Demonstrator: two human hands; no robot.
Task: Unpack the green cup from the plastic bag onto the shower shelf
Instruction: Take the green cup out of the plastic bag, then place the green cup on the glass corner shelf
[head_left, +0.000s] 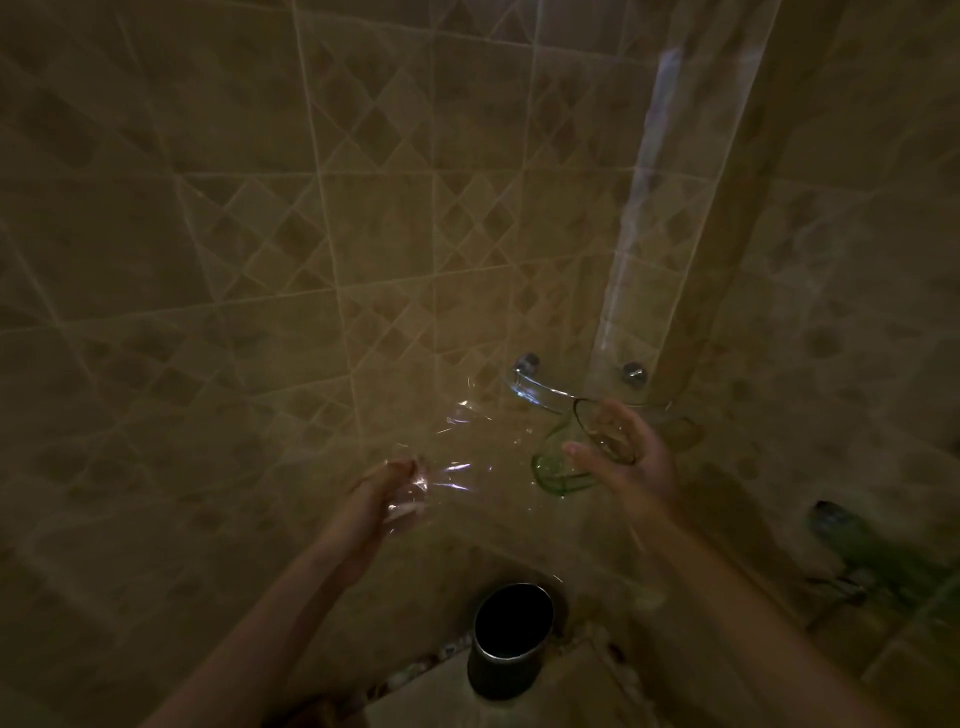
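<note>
Holding green glass cup (574, 457) in our right hand (628, 457): fragile, slick; left hand (389, 488) pinches plastic bag (457, 447); glass corner shelf (540, 389) near.

Both forearms are bare, without sleeves, and the left hand (396, 491) and right hand (626, 460) wear nothing.

Cup (563, 467) seemingly below shelf (540, 392), right of bag (457, 457).

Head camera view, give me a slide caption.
Right hand holds green cup near glass shelf; left hand grips plastic bag.
</note>
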